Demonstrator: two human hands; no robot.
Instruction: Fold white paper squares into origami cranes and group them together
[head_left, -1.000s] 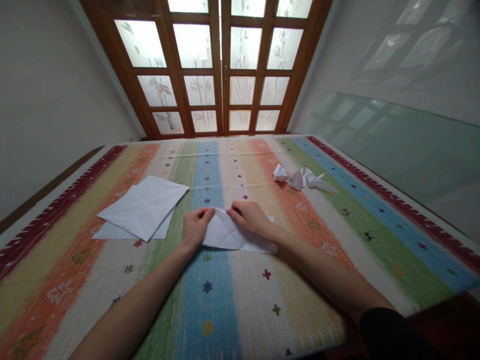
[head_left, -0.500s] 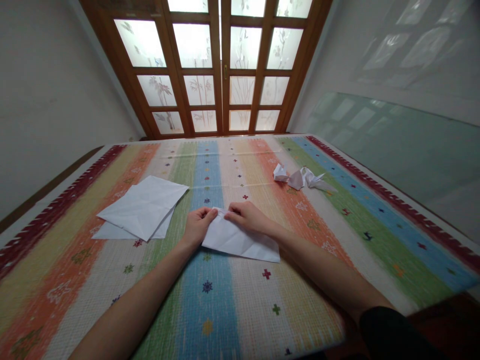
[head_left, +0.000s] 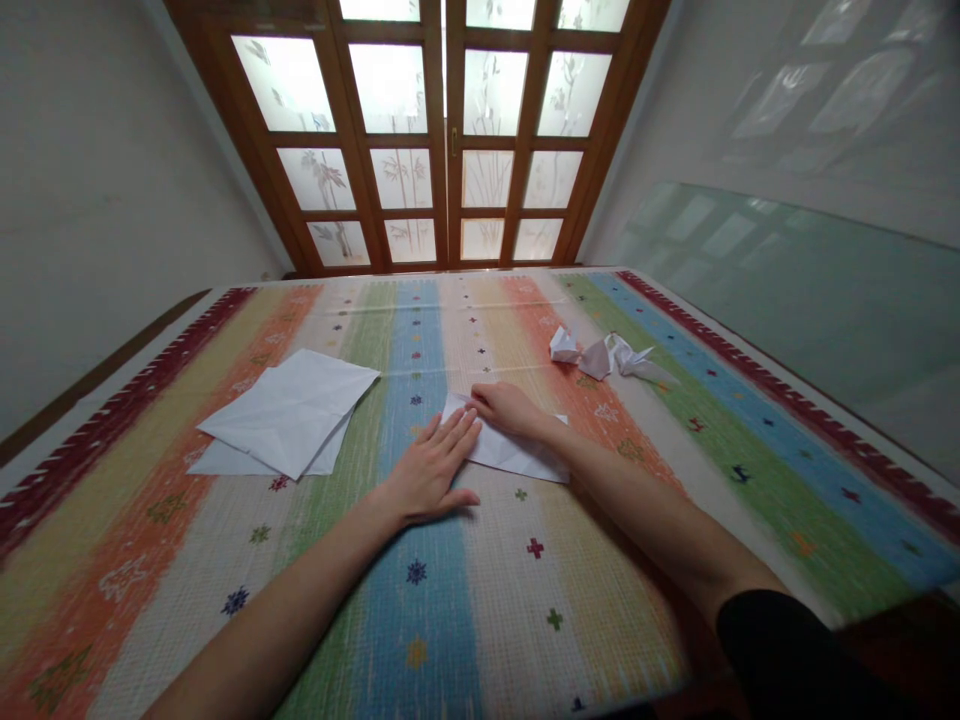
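A folded sheet of white paper (head_left: 511, 455) lies on the striped tablecloth in front of me, its creased edge turned towards me. My left hand (head_left: 431, 472) rests flat over the paper's left end, fingers stretched forward and thumb held apart. On the far side of the sheet, my right hand (head_left: 510, 408) has its fingers curled in, pinching the paper near its upper left edge. My right forearm and wrist hide part of the sheet's right end.
Overlapping white paper sheets (head_left: 289, 412) lie to the left. Several small folded white paper figures (head_left: 598, 357) sit at the right rear. A multicoloured tablecloth (head_left: 360, 640) covers the table; a glass-paned wooden door (head_left: 448, 235) stands beyond it.
The folded paper has shifted away from me and slightly right. My left hand has let go of its pinch and spread flat on the paper; my right hand has moved slightly forward.
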